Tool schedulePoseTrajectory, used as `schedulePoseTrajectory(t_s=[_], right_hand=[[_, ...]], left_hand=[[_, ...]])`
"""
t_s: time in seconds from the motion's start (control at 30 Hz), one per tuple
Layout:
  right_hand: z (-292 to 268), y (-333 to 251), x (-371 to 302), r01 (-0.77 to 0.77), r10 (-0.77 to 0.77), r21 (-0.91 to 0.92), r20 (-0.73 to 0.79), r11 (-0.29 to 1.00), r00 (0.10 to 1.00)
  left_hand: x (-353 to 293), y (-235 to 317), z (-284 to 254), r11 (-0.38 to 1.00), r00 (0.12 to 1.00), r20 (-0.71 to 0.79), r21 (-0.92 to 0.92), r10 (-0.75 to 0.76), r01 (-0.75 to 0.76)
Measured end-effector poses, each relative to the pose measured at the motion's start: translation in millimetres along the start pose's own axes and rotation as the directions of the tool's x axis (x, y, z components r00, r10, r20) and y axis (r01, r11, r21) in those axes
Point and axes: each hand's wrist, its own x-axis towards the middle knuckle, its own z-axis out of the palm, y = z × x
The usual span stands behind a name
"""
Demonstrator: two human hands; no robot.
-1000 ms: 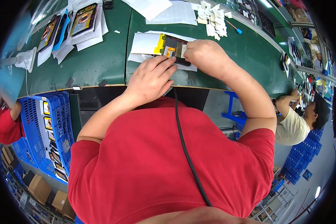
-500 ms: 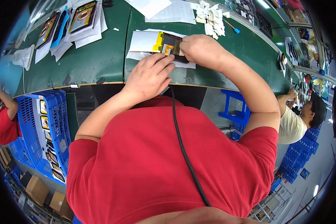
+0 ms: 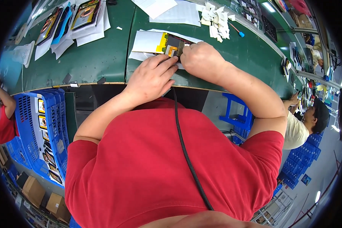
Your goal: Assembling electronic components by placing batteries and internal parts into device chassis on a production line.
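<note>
An opened phone (image 3: 173,41) with dark innards, a yellow strip along its left side and a gold flex cable (image 3: 172,51) lies on white sheets at the bench's front edge. My left hand (image 3: 151,77) rests with fingers stretched out, their tips on the phone's near edge. Over the phone's right part, my right hand (image 3: 201,60) is closed, fingers curled in a pinch. A small white patch (image 3: 186,45) shows by its fingertips; whether they hold it, I cannot tell. That hand hides the phone's right end.
Torn white paper pieces (image 3: 216,22) are heaped behind, beside a blue-tipped tool (image 3: 241,34). More opened phones (image 3: 85,16) lie on papers at far left. A blue crate (image 3: 57,133) holding phones stands left, below the bench. A co-worker (image 3: 306,123) works at right.
My right hand has shifted slightly left and toward me over the phone, its fingers curled tighter. A small white patch now shows by its fingertips. My left hand stays put.
</note>
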Motion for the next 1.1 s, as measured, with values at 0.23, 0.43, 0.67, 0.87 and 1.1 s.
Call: schedulePoseTrajectory(t_s=[0.23, 0.43, 0.67, 0.87, 1.1], right_hand=[[11.2, 23.8, 1.7, -0.067, 0.070, 0.266, -0.002, 0.962, 0.998], [12.5, 40.8, -17.6, -0.360, 0.509, 0.705, -0.002, 0.611, 0.860], [26.0, 78.1, -44.9, -0.425, 0.871, 0.817, -0.178, 0.390, 0.458], [37.9, 79.8, -58.8, -0.607, 0.853, 0.641, -0.152, 0.470, 0.500], [41.3, 64.6, -55.6, -0.681, 0.897, 0.615, -0.102, 0.397, 0.431]], left_hand=[[-0.8, 0.0, 0.3, 1.000, 1.000, -0.011, 0.002, 0.006, -0.006], [-2.3, -1.3, 0.1, 1.000, 1.000, -0.020, -0.017, 0.023, -0.024], [-1.4, -1.0, -2.9, 0.999, 0.999, -0.033, -0.044, 0.008, -0.009], [5.1, -6.2, -10.5, 0.981, 0.971, -0.146, 0.015, -0.190, 0.194], [15.5, -2.8, -12.3, 0.977, 0.973, -0.083, 0.007, -0.213, 0.214]])
